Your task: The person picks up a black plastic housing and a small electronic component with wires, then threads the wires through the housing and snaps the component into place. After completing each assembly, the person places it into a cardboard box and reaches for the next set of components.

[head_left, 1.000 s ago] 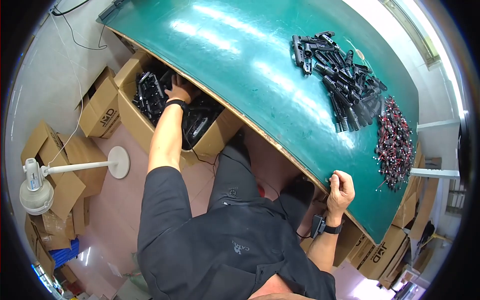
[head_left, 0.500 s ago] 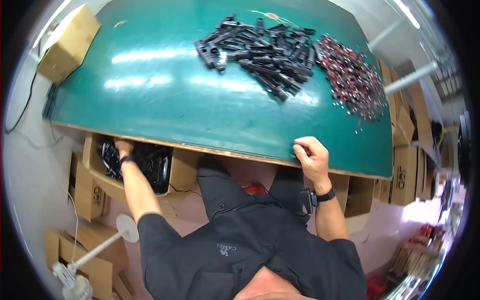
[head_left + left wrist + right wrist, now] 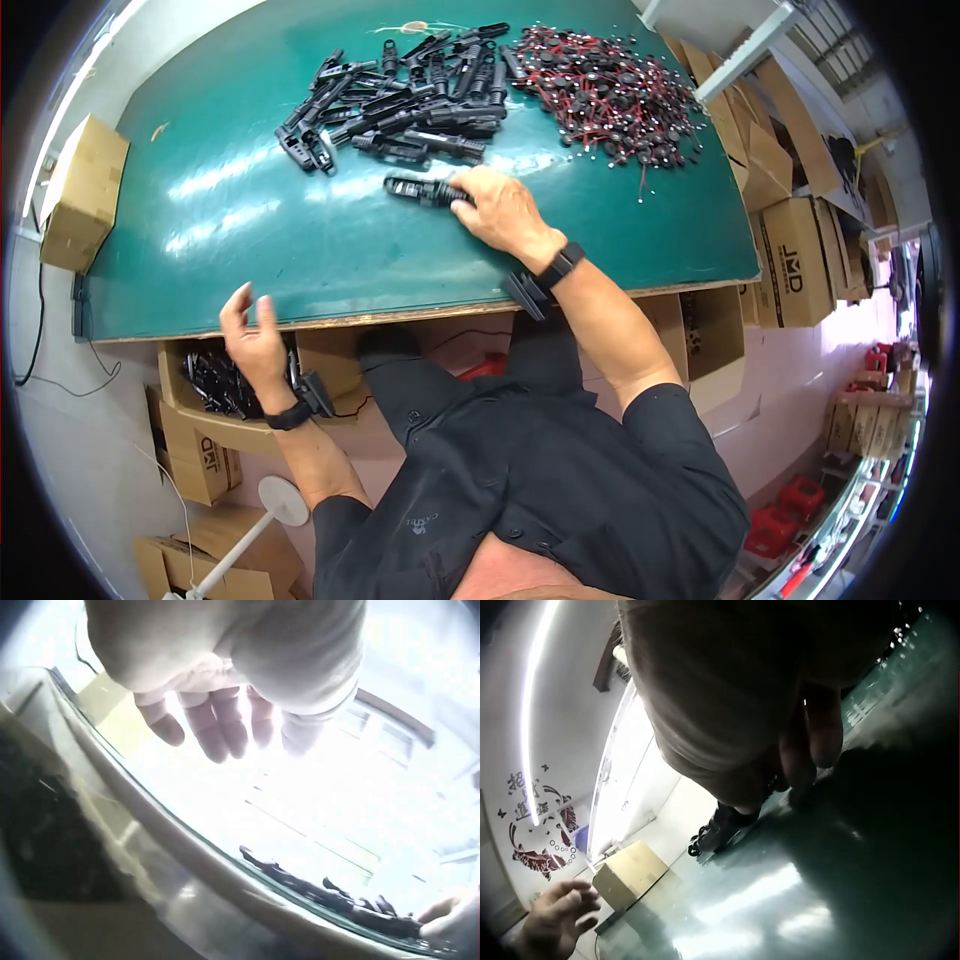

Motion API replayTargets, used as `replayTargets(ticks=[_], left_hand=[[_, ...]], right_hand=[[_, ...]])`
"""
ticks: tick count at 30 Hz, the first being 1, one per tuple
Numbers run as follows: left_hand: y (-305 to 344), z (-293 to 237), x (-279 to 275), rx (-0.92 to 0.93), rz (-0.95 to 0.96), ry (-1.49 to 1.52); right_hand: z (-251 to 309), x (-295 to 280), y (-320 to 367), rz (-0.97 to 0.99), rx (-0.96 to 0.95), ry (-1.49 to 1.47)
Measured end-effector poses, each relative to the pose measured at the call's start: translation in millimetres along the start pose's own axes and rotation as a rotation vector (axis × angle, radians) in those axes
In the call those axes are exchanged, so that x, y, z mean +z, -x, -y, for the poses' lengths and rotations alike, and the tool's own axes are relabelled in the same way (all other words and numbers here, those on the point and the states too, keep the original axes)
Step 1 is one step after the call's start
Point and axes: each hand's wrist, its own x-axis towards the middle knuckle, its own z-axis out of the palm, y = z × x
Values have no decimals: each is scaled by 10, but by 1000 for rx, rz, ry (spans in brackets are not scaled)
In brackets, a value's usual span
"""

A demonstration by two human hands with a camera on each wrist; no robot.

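My right hand [image 3: 505, 215] is over the green table [image 3: 340, 250], its fingers and thumb gripping the rear of a black plastic handle-like piece [image 3: 412, 189] with a ribbed section. In the right wrist view the front of that black piece sticks out past my fingers, low over the tabletop. My left hand [image 3: 255, 345] hangs at the table's front edge with fingers loosely bent and nothing in them. Beneath it stands a carton [image 3: 240, 432] of black plastic parts [image 3: 215, 380]. A pile of similar black pieces [image 3: 430, 115] lies just beyond my right hand.
To the right of the black pile is a heap of small black discs with red wires [image 3: 620, 95]. A closed cardboard box [image 3: 85, 195] stands at the table's left end. A white fan stand [image 3: 283, 500] and more cartons [image 3: 795, 260] are on the floor.
My left hand has come up out of the carton, empty. From the table's front edge, my right hand has reached forward and left and taken hold of a black piece. The head view has turned.
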Motion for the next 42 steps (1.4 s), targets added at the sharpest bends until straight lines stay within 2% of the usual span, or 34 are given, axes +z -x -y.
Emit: replayTargets(ticks=[1, 4, 6, 9, 12, 13, 14, 16, 17, 21, 24, 28, 36, 41, 42], left_hand=[[-9, -370, 128, 79, 134, 34], [-23, -1123, 623, 388, 445, 119], [14, -1347, 925, 439, 497, 84], [83, -1472, 1204, 532, 583, -8], [64, -1391, 1308, 571, 593, -60], [57, -1409, 1317, 576, 593, -57], [53, -1432, 1312, 546, 608, -32], [64, -1464, 1279, 482, 644, 9], [59, -1479, 1281, 485, 644, 5], [49, -1524, 1259, 496, 639, 18], [59, -1550, 1231, 422, 667, 69], [78, -1501, 1222, 453, 672, 49], [152, -1505, 1237, 417, 678, 89], [173, -1493, 1218, 430, 671, 70], [174, -1494, 1216, 437, 669, 60]], right_hand=[[21, -91, 79, 62, -38, -57], [62, -216, 268, 30, -72, -125], [-2, -397, 349, 5, -86, -145], [-158, -713, 493, -131, 19, -186], [-875, -1009, 665, -361, 247, 66], [-1061, -1119, 695, -413, 343, 135], [-1230, -1203, 715, -416, 342, 138], [-1449, -1283, 739, -476, 392, 369], [-1518, -1275, 711, -479, 393, 365], [-1647, -1244, 606, -333, 455, 362], [-1689, -1240, 562, -173, 549, 297], [-1563, -1203, 631, -259, 472, 286], [-1462, -1235, 640, -129, 465, 315], [-1477, -1218, 776, -125, 399, 197], [-1449, -1229, 771, -190, 365, 198]])
